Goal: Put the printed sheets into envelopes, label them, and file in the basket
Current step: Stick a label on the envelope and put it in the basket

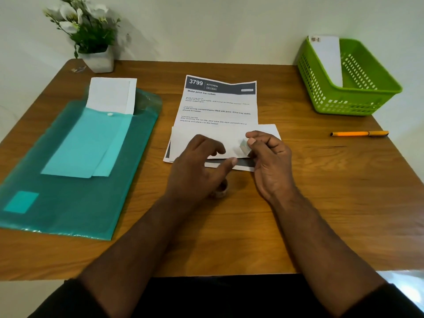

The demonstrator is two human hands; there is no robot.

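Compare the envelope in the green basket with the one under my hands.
The envelope in the basket stands on end, leaning against the basket wall; the envelope on the table lies flat over printed sheets. Nothing touches the first; the right hand pinches the second. Both are white.

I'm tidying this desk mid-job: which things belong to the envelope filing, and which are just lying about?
Job: printed sheet; white envelope under both hands; small sticker pinched by right hand; left hand; green basket; orange pen; teal folder.
Lying about: flower pot; tape roll.
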